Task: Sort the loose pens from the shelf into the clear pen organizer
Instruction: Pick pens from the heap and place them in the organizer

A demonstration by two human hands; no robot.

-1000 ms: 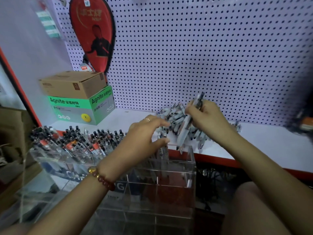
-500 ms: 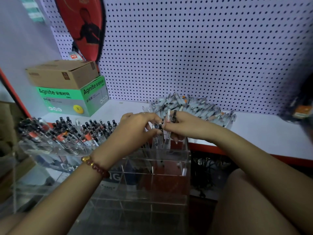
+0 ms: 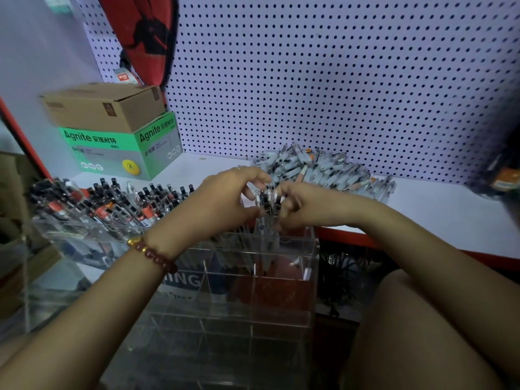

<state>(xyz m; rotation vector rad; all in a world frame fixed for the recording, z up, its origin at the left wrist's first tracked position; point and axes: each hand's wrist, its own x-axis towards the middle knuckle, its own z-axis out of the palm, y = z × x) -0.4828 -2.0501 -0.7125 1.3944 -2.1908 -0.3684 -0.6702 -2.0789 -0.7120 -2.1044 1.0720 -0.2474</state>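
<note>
Where pegboard [image 3: 337, 80] backs it, shelf [image 3: 439, 218] bears pen pile [image 3: 323, 171] | boxes [image 3: 112, 142] in corner

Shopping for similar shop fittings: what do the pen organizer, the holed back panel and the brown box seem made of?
Pen organizer: probably clear acrylic, glossy; see-through walls with bright edges.
Back panel: pale matt pegboard with even holes; painted metal or hardboard, cannot tell.
Brown box: plain matt cardboard, folded flaps.
</note>
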